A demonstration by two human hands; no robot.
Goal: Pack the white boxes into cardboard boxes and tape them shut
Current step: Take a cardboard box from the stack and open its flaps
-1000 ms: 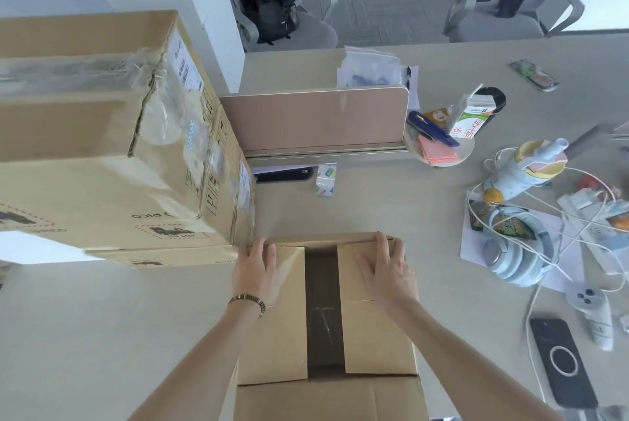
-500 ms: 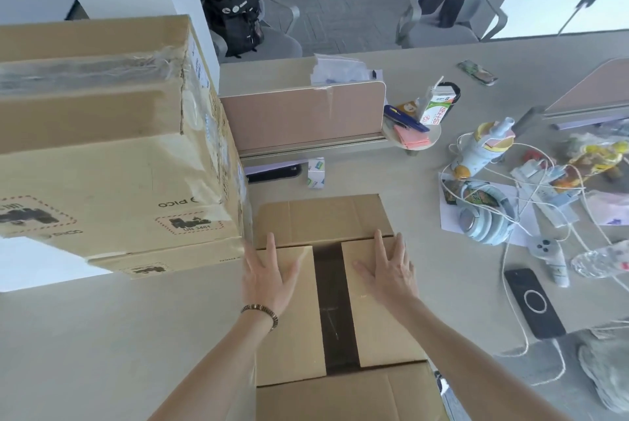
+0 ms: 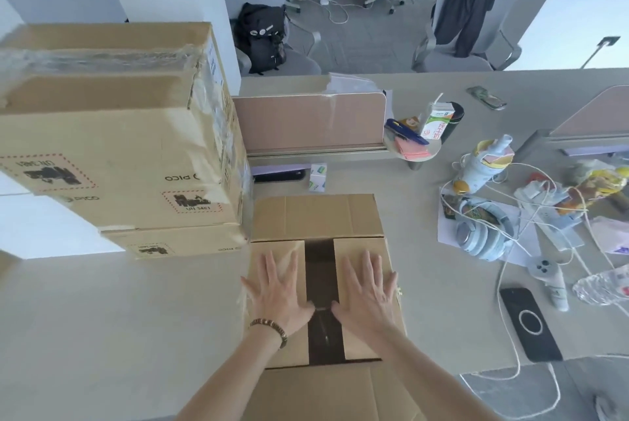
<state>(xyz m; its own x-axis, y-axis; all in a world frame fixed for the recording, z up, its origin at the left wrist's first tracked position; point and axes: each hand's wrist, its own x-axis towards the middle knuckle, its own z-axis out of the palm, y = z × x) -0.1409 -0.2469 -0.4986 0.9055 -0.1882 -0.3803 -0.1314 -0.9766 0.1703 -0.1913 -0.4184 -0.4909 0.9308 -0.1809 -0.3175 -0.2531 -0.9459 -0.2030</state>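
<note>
L hand & R hand, fingers flat, gripping nothing, press brown cardboard box side flaps; dark gap runs fore-aft between.

My left hand and right hand lie flat, fingers spread, on the two side flaps of the cardboard box on the bench; a dark gap shows between them. Taped boxes stand stacked just beside it.
</note>
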